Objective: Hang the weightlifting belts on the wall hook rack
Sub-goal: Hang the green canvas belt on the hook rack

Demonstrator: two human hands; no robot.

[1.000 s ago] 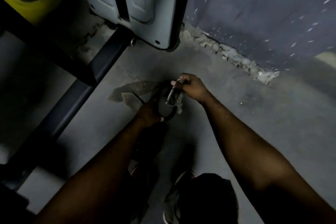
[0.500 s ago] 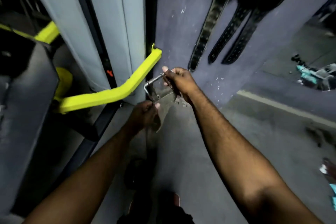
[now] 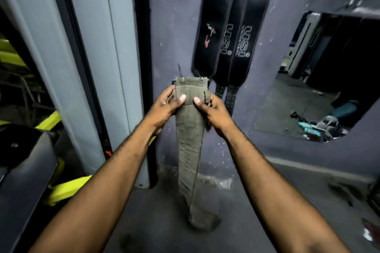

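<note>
Wall (image 3: 174, 26) closer, belt (image 3: 190, 139) now vertical.

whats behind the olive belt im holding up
Behind the olive belt is the purple wall; black belts hang just right of it. A thin dark prong pokes above its top; the rest is covered.

A faded olive-green canvas belt (image 3: 190, 139) with pale stitching across its upper part. Behind it, three black belts (image 3: 245, 16) hang against a dull violet-grey wall (image 3: 172, 26) flecked with white. Two carry white lettering and the leftmost a red and white mark. On the left are a pale grey padded column (image 3: 115, 47) with black trim and neon-yellow bars (image 3: 67, 189). The floor (image 3: 156, 222) is dark grey.
</note>
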